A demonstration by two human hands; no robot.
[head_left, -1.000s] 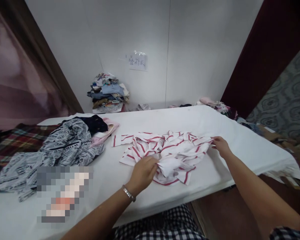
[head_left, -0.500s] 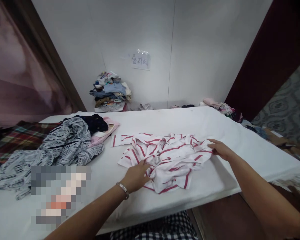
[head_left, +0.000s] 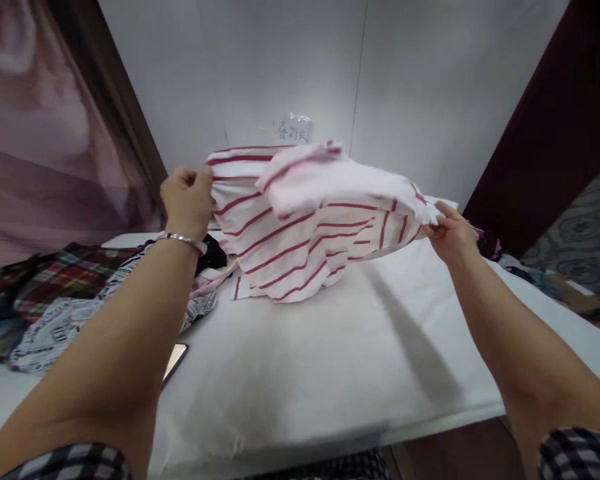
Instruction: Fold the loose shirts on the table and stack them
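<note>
A white garment with red stripes (head_left: pixel 300 227) hangs in the air above the white-covered table (head_left: pixel 330 360), spread between both hands. My left hand (head_left: pixel 187 200), with a bracelet on its wrist, is closed on the garment's left edge. My right hand (head_left: pixel 453 233) pinches its right edge. The garment's lower part droops toward the table, and a fold lies over its top.
A pile of clothes lies at the left: a grey-and-white printed garment (head_left: pixel 60 320), a plaid one (head_left: pixel 45 280), something dark and something pink behind my left arm. A phone (head_left: pixel 174 360) lies by my left forearm. A paper label (head_left: pixel 293 130) hangs on the wall.
Both hands have gripped the striped garment, which lay crumpled on the table, and lifted it up and away from me, stretched between them. The camera has tilted.
</note>
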